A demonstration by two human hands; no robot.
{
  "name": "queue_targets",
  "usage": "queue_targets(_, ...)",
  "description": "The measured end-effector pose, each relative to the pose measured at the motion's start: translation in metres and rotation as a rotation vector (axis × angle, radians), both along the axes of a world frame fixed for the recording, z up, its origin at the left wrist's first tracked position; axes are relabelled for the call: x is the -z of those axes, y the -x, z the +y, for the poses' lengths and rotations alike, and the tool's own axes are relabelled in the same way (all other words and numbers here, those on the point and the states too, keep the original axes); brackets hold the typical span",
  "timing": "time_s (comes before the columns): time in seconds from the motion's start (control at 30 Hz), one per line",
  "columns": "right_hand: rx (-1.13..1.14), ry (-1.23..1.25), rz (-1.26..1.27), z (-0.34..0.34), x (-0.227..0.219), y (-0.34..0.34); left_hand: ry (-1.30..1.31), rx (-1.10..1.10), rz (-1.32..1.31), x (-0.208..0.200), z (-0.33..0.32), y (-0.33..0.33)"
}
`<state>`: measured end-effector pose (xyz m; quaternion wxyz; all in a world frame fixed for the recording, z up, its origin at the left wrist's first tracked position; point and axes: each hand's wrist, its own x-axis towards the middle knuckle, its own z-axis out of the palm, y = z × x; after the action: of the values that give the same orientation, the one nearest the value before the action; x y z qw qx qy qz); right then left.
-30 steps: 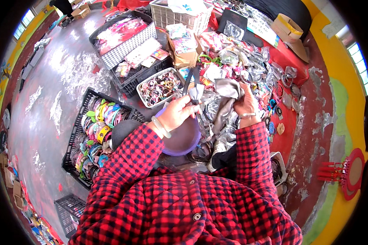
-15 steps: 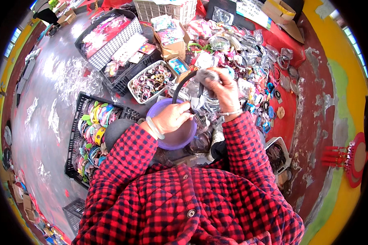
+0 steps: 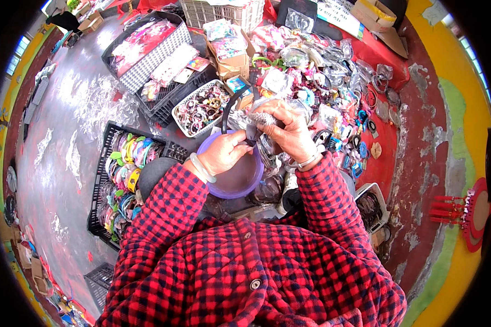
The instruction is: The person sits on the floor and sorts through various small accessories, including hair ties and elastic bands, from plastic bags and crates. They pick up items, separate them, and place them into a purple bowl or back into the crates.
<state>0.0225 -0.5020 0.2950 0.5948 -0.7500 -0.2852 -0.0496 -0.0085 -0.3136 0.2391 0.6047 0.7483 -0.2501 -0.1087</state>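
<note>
Black headband (image 3: pixel 227 110) looks light, springy, best gripped along band; left hand (image 3: pixel 222 155) pinches it, fingers closed; right hand (image 3: pixel 294 135) curls round grey cloth (image 3: pixel 262 118).

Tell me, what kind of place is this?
Probably a small workshop or sorting room for hair accessories. A black headband is being handled, colorful bands fill a black crate, and there's a big heap of plastic-wrapped accessories.
</note>
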Motion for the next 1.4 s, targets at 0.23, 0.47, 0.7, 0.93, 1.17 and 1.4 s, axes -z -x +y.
queue_targets(0.23, 0.042, 0.043, -0.054, -0.009, 0.008, -0.005, -0.101, 0.098, -0.018, -0.016, -0.002, 0.001)
queue_targets(0.47, 0.173, 0.005, -0.018, -0.009, 0.012, -0.013, -0.045, 0.157, -0.050, -0.002, -0.003, 0.003)
queue_targets(0.7, 0.007, 0.132, -0.051, -0.011, 0.009, -0.008, -0.041, 0.142, 0.014, -0.003, 0.002, -0.002)
queue_targets(0.93, 0.354, -0.421, 0.477, -0.023, 0.031, -0.027, 0.132, 0.132, 0.179, 0.006, 0.001, -0.005)
queue_targets(1.17, 0.333, -0.887, 0.727, -0.044, 0.056, -0.041, 0.770, -0.185, 0.656, 0.000, 0.006, -0.017)
queue_targets(1.4, 0.252, -0.835, 0.715, -0.029, 0.036, -0.032, 0.776, -0.104, 0.587, -0.005, 0.006, -0.014)
